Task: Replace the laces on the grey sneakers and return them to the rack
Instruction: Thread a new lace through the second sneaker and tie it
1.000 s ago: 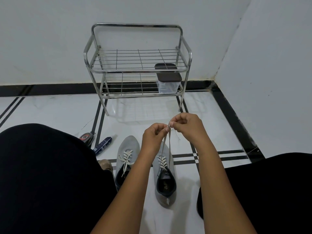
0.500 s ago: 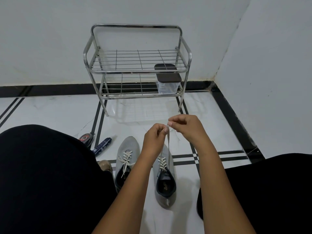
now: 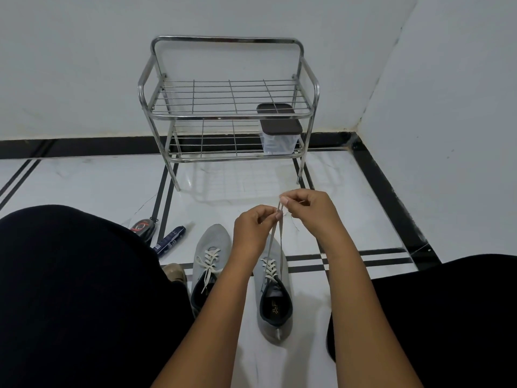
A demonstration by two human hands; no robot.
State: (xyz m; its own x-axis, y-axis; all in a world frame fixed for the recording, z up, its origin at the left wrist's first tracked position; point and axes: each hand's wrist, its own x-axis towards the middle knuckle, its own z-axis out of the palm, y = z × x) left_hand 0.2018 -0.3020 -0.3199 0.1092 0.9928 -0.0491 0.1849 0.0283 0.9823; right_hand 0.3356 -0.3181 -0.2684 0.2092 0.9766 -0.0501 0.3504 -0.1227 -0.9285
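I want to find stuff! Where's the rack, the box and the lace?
rack (image 3: 227, 39), head view, top rail.
box (image 3: 280, 126), head view, dark lid.
lace (image 3: 272, 235), head view, strand below the hands.

No text can be read anywhere. The right grey sneaker (image 3: 275, 289), below the hands, carries a small gold emblem on its dark insole, too small to make out. The blue tube (image 3: 170, 240), left of the hands, bears pale print, too blurred to read.
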